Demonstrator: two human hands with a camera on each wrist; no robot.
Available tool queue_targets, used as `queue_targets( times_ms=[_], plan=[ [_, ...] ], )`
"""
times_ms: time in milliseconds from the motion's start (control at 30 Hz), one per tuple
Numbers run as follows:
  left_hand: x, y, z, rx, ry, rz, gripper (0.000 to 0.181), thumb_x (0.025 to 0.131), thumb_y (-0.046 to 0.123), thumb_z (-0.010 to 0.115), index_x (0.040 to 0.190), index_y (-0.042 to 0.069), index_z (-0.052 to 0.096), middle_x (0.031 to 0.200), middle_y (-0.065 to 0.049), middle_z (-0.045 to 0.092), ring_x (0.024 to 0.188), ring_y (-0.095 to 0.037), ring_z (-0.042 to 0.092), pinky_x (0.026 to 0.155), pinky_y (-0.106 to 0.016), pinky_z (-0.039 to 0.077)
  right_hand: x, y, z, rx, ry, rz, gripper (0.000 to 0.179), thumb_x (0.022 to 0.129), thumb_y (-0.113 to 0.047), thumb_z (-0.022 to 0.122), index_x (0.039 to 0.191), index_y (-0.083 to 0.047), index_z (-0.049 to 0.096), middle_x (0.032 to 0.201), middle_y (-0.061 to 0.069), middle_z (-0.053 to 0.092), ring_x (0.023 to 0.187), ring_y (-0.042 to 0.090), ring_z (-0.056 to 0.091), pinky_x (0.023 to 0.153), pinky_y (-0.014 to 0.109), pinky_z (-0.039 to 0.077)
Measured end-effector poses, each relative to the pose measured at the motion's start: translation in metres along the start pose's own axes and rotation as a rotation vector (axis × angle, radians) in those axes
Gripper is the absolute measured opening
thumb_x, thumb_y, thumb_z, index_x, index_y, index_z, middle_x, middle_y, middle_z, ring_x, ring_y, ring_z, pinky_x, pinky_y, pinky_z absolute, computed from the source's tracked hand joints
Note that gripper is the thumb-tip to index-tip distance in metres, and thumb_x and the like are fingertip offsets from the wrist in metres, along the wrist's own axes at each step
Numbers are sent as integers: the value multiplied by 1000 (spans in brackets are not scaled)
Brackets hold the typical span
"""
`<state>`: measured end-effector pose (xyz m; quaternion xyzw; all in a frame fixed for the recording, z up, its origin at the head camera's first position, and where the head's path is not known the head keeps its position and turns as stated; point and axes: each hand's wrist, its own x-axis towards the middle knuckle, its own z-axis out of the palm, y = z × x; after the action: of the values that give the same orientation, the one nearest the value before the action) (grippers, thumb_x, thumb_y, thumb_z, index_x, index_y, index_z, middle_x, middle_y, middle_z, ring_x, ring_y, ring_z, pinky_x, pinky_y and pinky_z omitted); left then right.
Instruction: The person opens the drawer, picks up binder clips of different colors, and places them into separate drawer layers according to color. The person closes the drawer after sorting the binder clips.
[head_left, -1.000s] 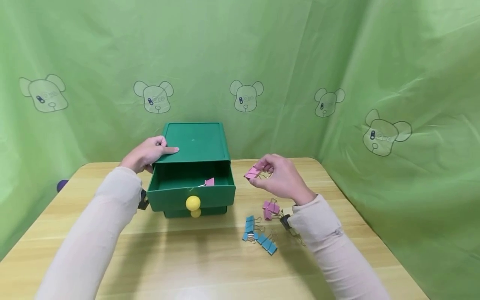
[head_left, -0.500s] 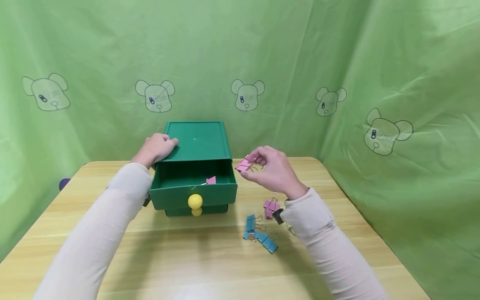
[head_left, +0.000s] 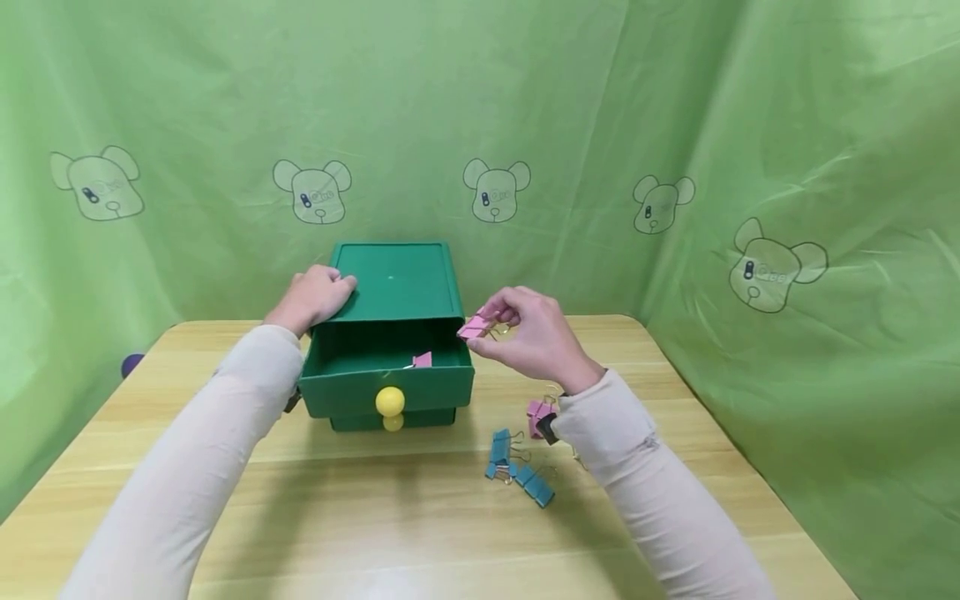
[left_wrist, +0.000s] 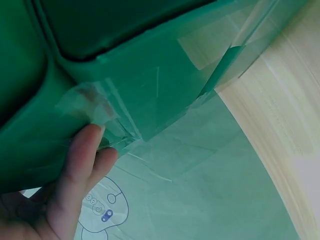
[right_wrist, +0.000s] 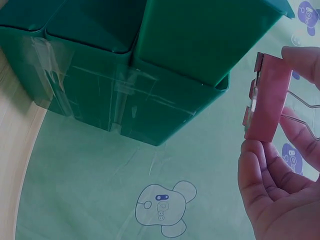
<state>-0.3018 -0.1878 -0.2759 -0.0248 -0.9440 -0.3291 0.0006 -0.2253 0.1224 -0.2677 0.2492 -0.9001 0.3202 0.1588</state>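
A green drawer box (head_left: 401,283) stands at the back of the table, its upper drawer (head_left: 337,398) pulled out. My left hand (head_left: 318,296) holds the box's upper left edge, thumb over the top; in the left wrist view fingertips (left_wrist: 87,142) lie against its taped side. My right hand (head_left: 532,333) pinches a pink binder clip (head_left: 474,327) by its two ends, just right of the open drawer. Silver wire handles stick out from the clip (right_wrist: 271,97) toward the palm. Inside the drawer another pink binder clip (head_left: 423,359) shows above the front panel.
Several blue binder clips (head_left: 501,448) lie on the table (head_left: 420,533) right of the box. Behind them sit pink clips (head_left: 537,414), partly covered by the right wrist and its black camera (head_left: 549,428). Yellow knobs (head_left: 390,402) project from the drawer fronts. A green curtain (head_left: 570,108) surrounds the table.
The right hand has moved left with the pink binder clip, up to the drawer's right side. The left hand has shifted slightly right along the box edge, its thumb drawn in.
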Motion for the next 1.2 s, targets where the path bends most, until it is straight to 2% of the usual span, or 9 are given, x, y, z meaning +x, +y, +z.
queue_targets(
  times_ms=[500,833,1067,1200],
  plan=[
    [-3,-1,0,-24,-11,0,40,102,40,37,75,10,42,79,-12,40,80,-28,47,64,-37,45,11,-15,11,-2,-25,-51,31,74,-25,84,95,-8,66,91,1,63,86,23,56,77,32,47],
    [-3,0,-1,-25,-5,10,40,102,39,38,75,9,43,79,-12,40,82,-29,47,65,-38,45,15,-23,17,10,-27,-93,30,75,-25,84,93,-9,66,90,0,63,83,17,54,76,32,48],
    [-4,0,-3,-18,-7,9,40,102,39,37,75,9,42,80,-13,40,82,-30,48,63,-38,46,17,-29,22,39,-49,-88,31,76,-26,83,94,-9,66,90,-1,63,85,22,57,78,33,49],
    [-3,0,-1,-24,-9,7,41,102,39,38,75,10,42,79,-12,40,80,-29,47,62,-37,46,17,-31,24,32,-58,-86,30,77,-27,83,95,-10,66,91,-1,63,86,18,57,79,31,49]
  ],
)
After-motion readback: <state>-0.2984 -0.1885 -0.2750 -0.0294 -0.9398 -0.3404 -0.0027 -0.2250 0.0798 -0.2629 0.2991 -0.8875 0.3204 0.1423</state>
